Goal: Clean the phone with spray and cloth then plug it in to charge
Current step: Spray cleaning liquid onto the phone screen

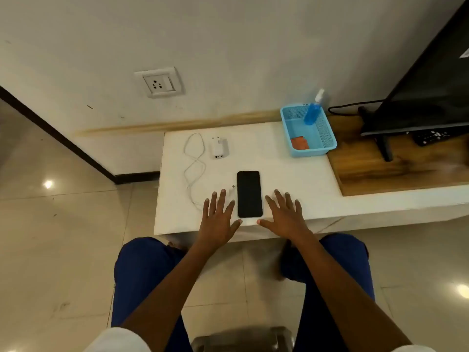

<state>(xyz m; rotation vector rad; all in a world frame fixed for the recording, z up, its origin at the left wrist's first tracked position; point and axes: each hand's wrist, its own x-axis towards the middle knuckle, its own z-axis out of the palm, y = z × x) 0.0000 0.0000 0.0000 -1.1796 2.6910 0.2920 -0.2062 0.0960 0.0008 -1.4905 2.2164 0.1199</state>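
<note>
The phone (249, 193) is lying face up near the front edge of the white table (284, 174). The left hand (217, 217) and right hand (284, 216) are resting flat on either side of it, fingers spread and holding nothing. The spray bottle (312, 110) and orange cloth (299, 143) are sitting in a blue basket (327, 134); the cable (195, 163) and charger (219, 148) are lying behind the left hand.
</note>
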